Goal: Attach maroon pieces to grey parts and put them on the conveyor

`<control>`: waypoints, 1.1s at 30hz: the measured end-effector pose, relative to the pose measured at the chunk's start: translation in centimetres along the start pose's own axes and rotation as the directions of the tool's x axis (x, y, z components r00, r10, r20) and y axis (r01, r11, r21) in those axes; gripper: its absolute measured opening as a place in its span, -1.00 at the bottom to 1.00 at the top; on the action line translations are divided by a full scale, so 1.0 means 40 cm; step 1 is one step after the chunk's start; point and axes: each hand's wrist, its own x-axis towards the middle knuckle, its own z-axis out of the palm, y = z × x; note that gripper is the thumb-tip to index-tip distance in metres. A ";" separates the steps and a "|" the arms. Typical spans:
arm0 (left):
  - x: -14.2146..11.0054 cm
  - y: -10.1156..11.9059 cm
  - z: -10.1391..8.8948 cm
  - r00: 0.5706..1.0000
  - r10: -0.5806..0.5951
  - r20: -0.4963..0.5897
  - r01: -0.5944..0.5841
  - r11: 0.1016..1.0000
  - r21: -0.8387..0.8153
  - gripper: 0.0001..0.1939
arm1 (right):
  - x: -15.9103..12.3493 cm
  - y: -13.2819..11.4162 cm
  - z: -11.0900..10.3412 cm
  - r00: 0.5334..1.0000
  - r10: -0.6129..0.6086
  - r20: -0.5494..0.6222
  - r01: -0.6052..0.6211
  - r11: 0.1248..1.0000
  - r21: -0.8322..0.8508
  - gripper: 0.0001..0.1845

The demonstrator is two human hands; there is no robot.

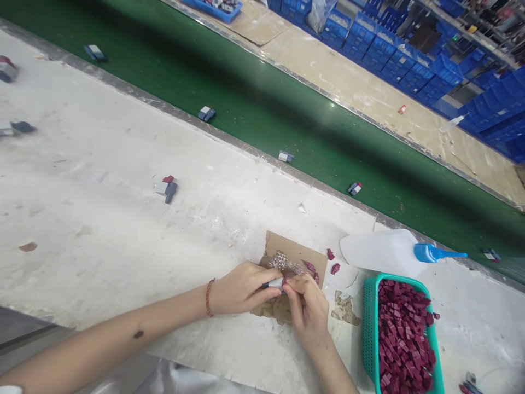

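Observation:
Over a piece of brown cardboard [301, 253], my two hands meet around a small grey-and-white plastic part [274, 283]. My left hand [246, 287], wearing a red cord bracelet, pinches the part between thumb and fingers. The fingertips of my right hand [307, 303] press closed at its right end, where a bit of maroon shows; what they grip is mostly covered. Clear glue-like smears and a few maroon pieces [310, 267] are on the cardboard. Two more maroon pieces [335, 268] lie just off its right edge.
A teal basket [370, 334] full of maroon pieces stands at right, beside a white bottle [379, 249] with a blue nozzle, lying on its side. Beyond the worktable [102, 219] runs a green conveyor [246, 93] carrying several small parts. Blue bins [361, 35] stand behind.

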 end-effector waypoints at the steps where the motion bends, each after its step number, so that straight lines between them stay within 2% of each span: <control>1: -0.001 0.000 0.000 1.000 0.006 -0.006 -0.006 1.000 -0.002 -0.46 | -0.001 0.001 0.001 1.000 0.015 -0.006 -0.015 1.000 0.020 -0.84; 3: -0.002 0.002 0.001 0.999 0.026 -0.023 -0.026 1.000 -0.010 -0.47 | -0.003 0.002 -0.001 0.997 0.071 -0.019 -0.069 0.993 0.095 -0.84; 7: -0.003 0.004 0.006 0.997 0.053 -0.048 -0.054 0.998 -0.028 -0.49 | -0.012 0.003 -0.010 0.978 0.208 0.027 -0.209 0.955 0.209 -0.87; 13: 0.004 0.006 0.005 1.000 0.012 0.006 -0.012 1.000 0.006 -0.45 | -0.011 -0.001 -0.008 0.981 0.192 0.018 -0.192 0.975 0.111 -0.84; 17: 0.035 0.013 -0.040 0.999 -0.023 0.045 0.020 0.997 0.072 -0.50 | -0.009 -0.023 -0.034 0.974 0.225 -0.004 -0.225 0.974 -0.018 -0.85; 20: 0.085 -0.015 -0.115 0.994 -0.099 -0.048 0.105 0.986 0.132 -0.57 | -0.032 -0.047 -0.099 0.967 0.240 -0.085 -0.251 0.954 -0.164 -0.82; 23: 0.166 -0.091 -0.205 0.956 -0.168 -0.240 0.230 0.938 0.261 -0.59 | -0.079 -0.055 -0.205 0.945 0.264 -0.193 -0.319 0.874 -0.367 -0.84; 26: 0.265 -0.187 -0.277 0.908 -0.154 -0.389 0.320 0.856 0.407 -0.59 | -0.135 -0.029 -0.322 0.895 0.321 -0.311 -0.447 0.653 -0.611 -0.80; 27: 0.296 -0.215 -0.292 0.897 -0.136 -0.420 0.333 0.833 0.442 -0.59 | -0.151 -0.013 -0.356 0.892 0.306 -0.333 -0.452 0.590 -0.669 -0.76; 30: 0.373 -0.272 -0.301 0.880 -0.068 -0.470 0.336 0.790 0.514 -0.56 | -0.182 0.038 -0.422 0.911 0.334 -0.241 -0.388 0.497 -0.777 -0.70; 33: 0.418 -0.279 -0.267 0.891 -0.002 -0.455 0.289 0.775 0.562 -0.53 | -0.185 0.077 -0.440 0.922 0.358 -0.149 -0.314 0.463 -0.829 -0.71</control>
